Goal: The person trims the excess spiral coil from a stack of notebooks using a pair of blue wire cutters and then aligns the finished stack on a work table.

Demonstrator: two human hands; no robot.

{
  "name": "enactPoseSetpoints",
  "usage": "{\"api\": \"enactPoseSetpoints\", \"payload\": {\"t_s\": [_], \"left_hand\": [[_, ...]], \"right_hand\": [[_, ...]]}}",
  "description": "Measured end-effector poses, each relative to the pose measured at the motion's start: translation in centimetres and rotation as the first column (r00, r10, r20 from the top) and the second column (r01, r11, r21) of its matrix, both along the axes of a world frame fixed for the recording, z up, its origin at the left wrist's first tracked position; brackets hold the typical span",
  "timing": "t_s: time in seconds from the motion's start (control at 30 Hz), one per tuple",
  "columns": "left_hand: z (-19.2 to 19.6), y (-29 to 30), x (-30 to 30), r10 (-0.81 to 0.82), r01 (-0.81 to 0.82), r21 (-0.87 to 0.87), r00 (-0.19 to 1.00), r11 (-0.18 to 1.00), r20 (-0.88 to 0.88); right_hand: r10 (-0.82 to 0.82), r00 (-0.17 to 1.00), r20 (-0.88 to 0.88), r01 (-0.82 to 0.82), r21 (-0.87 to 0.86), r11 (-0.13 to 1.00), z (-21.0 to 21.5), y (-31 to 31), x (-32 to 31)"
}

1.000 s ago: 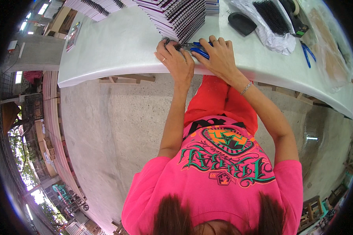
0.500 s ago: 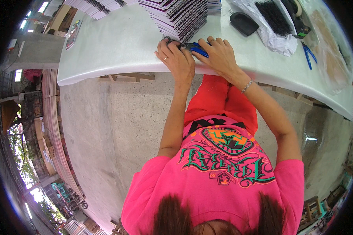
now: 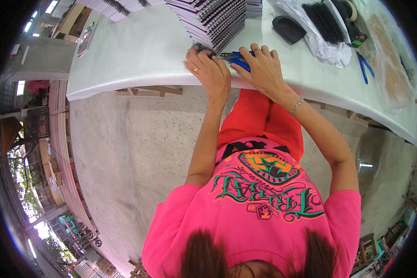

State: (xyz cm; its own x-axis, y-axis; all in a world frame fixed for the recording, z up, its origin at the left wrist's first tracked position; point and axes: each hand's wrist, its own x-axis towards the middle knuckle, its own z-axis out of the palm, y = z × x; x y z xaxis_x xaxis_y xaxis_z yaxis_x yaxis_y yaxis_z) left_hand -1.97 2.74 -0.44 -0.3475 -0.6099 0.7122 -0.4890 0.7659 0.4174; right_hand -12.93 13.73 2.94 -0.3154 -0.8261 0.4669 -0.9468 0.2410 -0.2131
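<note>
A stack of spiral-bound notebooks (image 3: 213,18) with black wire spines lies slanted on the white table (image 3: 139,55). My left hand (image 3: 211,72) rests at the stack's near corner, with its fingertips pinching the black wire spine of the bottom notebook. My right hand (image 3: 262,69) is just to its right and grips blue-handled pliers (image 3: 238,59). The pliers' jaws point left toward that same corner. A ring shows on my left hand and a bracelet on my right wrist.
Another notebook stack (image 3: 120,5) and a loose booklet (image 3: 85,39) lie at the far left. To the right are a black case (image 3: 287,28), a plastic bag of black wire combs (image 3: 326,32), a second pair of blue pliers (image 3: 363,67), a tape roll (image 3: 352,9) and clear sheets (image 3: 389,60).
Both hands have stayed at the stack's near corner, shifting only slightly; the pliers remain in my right hand.
</note>
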Motion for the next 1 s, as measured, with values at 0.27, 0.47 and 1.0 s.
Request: {"api": "enactPoseSetpoints", "payload": {"t_s": [0.27,0.47,1.0], "left_hand": [[-0.2,0.1,0.0,-0.011,0.011,0.052,1.000,0.999,-0.004],[0.1,0.1,-0.1,-0.005,0.005,0.012,1.000,1.000,0.009],[0.7,-2.3,1.2,0.057,-0.057,0.069,0.998,0.996,-0.006]], "right_hand": [[0.044,0.999,-0.023,-0.045,-0.033,0.998,-0.4,-0.8,-0.3],[0.029,0.999,-0.034,-0.028,0.030,0.999,-0.8,-1.5,-0.1],[-0.146,0.984,-0.106,0.125,-0.185,0.975,-0.2,3.2,-5.9]]}}
